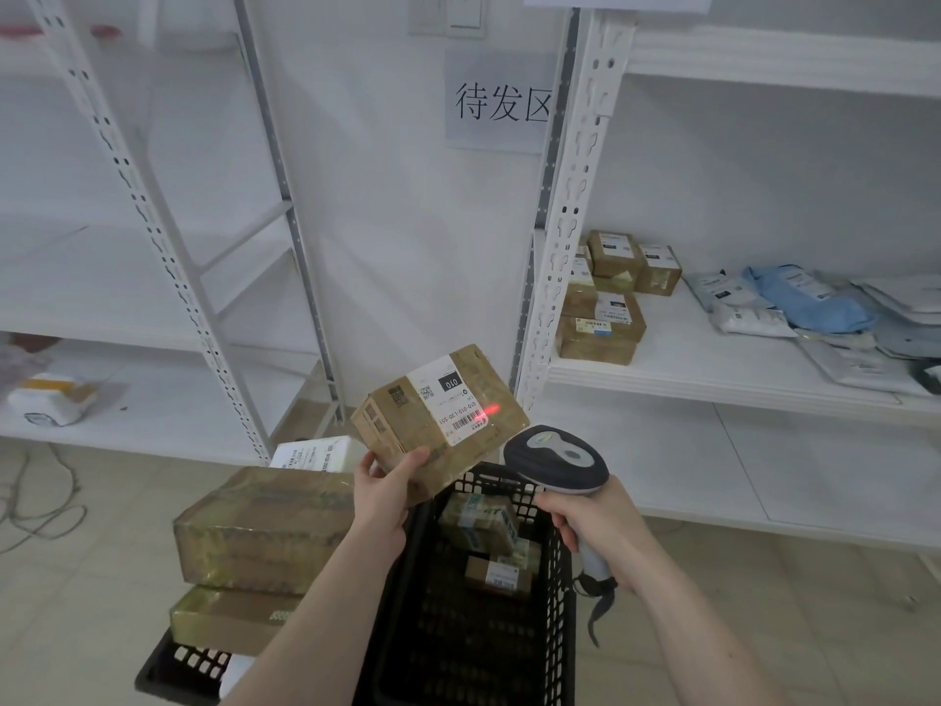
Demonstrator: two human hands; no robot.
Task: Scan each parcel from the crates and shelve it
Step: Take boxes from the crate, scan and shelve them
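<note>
White shelving stands on both sides of a wall sign [500, 101] w/ dark characters; floor is pale tile. Left hand [383, 489] holds a taped box [442, 417] up over the far rim of a black crate [466, 649]; grip clamped on the box's near lower corner, thumb on top face, fingers hidden beneath. Box is tilted, white label [452, 400] up, marked "010". Right hand [603, 527], at 3 o'clock from the left hand, is wrapped round the handle of a scanner [557, 461], head aimed toward 11 o'clock at the box. Red scan line [488, 411] falls on the label's barcode end. Inside the crate: small boxes [481, 522], stacked near its far end. At 9 o'clock from the crate, two larger cartons [265, 527] lie stacked on a second crate [181, 672], w/ a white parcel [314, 453] behind them. Right shelf [713, 364], at 1–2 o'clock, carries stacked cartons [603, 303] and, further right, soft mailers [814, 308]. Left shelf [153, 400], at 9–10 o'clock, bears one white packet [51, 397].
</note>
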